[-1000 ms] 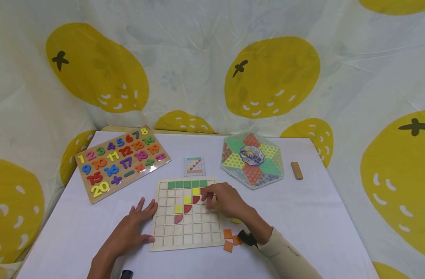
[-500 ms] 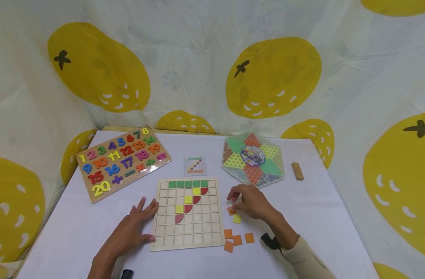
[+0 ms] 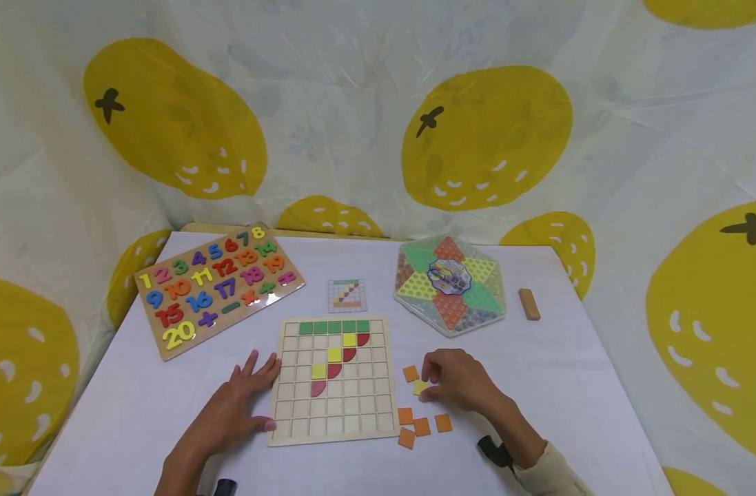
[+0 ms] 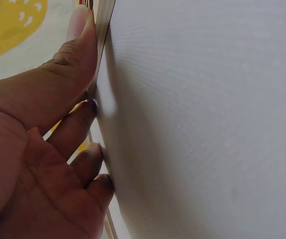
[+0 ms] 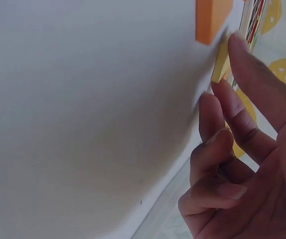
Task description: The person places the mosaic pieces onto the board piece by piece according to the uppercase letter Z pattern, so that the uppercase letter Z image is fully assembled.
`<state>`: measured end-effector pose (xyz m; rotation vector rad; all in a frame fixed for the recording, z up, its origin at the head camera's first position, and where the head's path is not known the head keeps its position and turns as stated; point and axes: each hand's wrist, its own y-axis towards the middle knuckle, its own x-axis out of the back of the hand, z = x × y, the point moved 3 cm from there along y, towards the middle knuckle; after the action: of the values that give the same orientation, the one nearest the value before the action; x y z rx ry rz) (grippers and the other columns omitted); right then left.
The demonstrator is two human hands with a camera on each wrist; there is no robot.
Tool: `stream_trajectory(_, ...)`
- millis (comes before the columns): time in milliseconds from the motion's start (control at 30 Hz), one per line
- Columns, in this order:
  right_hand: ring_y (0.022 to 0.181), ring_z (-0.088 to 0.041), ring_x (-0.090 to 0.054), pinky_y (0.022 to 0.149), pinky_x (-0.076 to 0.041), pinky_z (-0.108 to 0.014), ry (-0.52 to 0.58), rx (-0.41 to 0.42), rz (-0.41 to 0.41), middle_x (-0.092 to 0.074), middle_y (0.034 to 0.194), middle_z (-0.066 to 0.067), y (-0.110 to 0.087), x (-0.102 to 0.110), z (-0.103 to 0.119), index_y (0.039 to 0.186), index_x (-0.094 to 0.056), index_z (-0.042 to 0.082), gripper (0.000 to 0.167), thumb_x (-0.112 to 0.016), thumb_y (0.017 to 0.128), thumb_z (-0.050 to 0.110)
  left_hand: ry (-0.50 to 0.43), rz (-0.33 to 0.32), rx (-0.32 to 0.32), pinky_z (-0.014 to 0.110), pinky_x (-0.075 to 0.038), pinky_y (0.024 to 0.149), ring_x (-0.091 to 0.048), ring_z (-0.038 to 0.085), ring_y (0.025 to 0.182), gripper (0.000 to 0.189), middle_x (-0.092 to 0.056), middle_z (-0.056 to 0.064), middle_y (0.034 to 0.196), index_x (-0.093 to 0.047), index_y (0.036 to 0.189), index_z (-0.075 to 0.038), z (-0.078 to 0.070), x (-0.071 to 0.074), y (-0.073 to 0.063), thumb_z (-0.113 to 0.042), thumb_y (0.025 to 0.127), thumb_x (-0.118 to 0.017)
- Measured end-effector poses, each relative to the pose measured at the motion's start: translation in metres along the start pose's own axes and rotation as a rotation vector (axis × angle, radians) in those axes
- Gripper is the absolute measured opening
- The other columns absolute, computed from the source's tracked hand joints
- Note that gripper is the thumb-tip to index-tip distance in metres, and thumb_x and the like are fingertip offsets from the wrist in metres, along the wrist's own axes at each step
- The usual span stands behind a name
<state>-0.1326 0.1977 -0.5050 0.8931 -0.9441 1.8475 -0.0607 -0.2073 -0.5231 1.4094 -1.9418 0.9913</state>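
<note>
A wooden grid board (image 3: 359, 406) lies on the table in the head view. It holds a row of green squares (image 3: 320, 328) and a diagonal of yellow squares (image 3: 334, 355) and red quarter-round pieces (image 3: 349, 355). My left hand (image 3: 229, 413) rests along the board's left edge, fingers spread and thumb near the lower corner. Right of the board, my right hand (image 3: 461, 380) pinches a loose yellow square tile (image 3: 419, 388) between thumb and index finger. The right wrist view shows the tile (image 5: 221, 62) at those fingertips, its other fingers curled. An orange tile (image 3: 411, 374) lies just beyond.
Several orange tiles (image 3: 422, 427) lie by the board's lower right corner. Behind the board is a small pattern card (image 3: 347, 296). A number puzzle board (image 3: 219, 293) sits back left, a hexagonal star game board (image 3: 449, 286) back right, and a wooden block (image 3: 529, 304) farther right.
My right hand has left a red quarter-round piece on the board's upper right and moved right and toward me, to the yellow tile. The left hand stays put.
</note>
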Motion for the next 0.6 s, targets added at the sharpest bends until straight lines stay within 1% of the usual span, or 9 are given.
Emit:
stream_trajectory(100,0.075,-0.011,-0.054,0.072,-0.045,-0.029,0.023,0.010,0.001,-0.063,0.078,0.010,0.001,-0.002,0.002,0.082,-0.067,0.025,0.033,-0.099,0.073,0.022,-0.004,-0.001,-0.005,0.072,-0.014,0.125,-0.007,0.041,0.166,0.107,-0.032,-0.004,0.171,-0.042,0.162,-0.023,0.001,-0.001,0.000,-0.032,0.072,-0.098)
stream_trajectory(233,0.076,-0.012,-0.055,0.071,-0.045,-0.029,0.076,0.062,0.022,-0.064,0.077,0.011,0.002,-0.003,0.004,0.080,-0.066,0.023,0.032,-0.097,0.074,0.014,-0.006,-0.001,0.000,0.071,-0.013,0.126,-0.007,0.040,0.166,0.107,-0.033,-0.005,0.171,-0.043,0.162,-0.024,0.001,-0.001,0.000,-0.032,0.071,-0.098)
stream_trajectory(400,0.073,-0.010,-0.054,0.067,-0.044,-0.025,0.112,0.132,0.029,-0.062,0.075,0.015,0.004,-0.004,0.012,0.078,-0.066,0.024,0.029,-0.093,0.080,0.013,-0.007,0.001,0.010,0.073,-0.015,0.124,-0.007,0.041,0.166,0.107,-0.032,-0.005,0.171,-0.042,0.163,-0.025,0.001,-0.001,0.000,-0.034,0.071,-0.098)
stream_trajectory(467,0.072,-0.008,-0.053,0.066,-0.044,-0.024,0.119,0.165,0.024,-0.061,0.075,0.016,0.005,-0.005,0.017,0.081,-0.067,0.025,0.027,-0.091,0.083,0.014,-0.004,0.001,0.008,0.073,-0.015,0.123,-0.007,0.042,0.166,0.107,-0.032,-0.005,0.171,-0.042,0.163,-0.025,0.001,-0.001,0.000,-0.034,0.071,-0.098)
stream_trajectory(600,0.067,-0.005,-0.049,0.063,-0.042,-0.020,0.161,0.237,0.022,-0.061,0.077,0.014,0.007,-0.006,0.033,0.098,-0.075,0.026,0.019,-0.085,0.090,0.012,0.007,-0.002,0.002,0.074,-0.016,0.123,-0.008,0.043,0.166,0.107,-0.032,-0.004,0.171,-0.042,0.163,-0.024,0.001,0.000,0.000,-0.034,0.072,-0.098)
